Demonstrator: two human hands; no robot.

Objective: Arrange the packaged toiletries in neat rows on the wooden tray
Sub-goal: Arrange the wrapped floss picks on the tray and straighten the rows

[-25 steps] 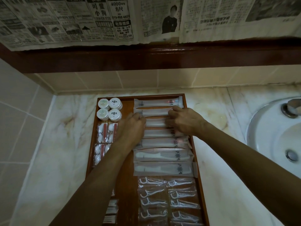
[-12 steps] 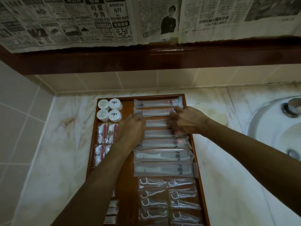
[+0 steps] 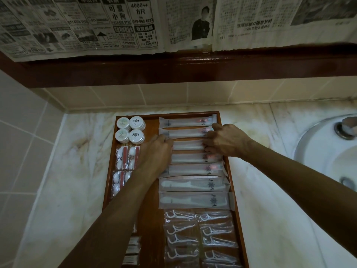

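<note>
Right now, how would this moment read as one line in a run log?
step: straightening long packets | left hand: on third packet, left end | right hand: on its right end | wooden tray: rows mostly neat

**Wood, marble, plastic film and newsprint**

The wooden tray is reddish, smooth and lightly glossy. The bench is polished veined marble. Frosted matt plastic sleeves wrap the long toiletries; clear shiny film covers the floss picks. Matt newspaper hangs upper left; the basin is glossy white.

We observe dim, warm lighting, sharp central focus, soft shadows, and wide-angle curvature toward the frame edges.
</note>
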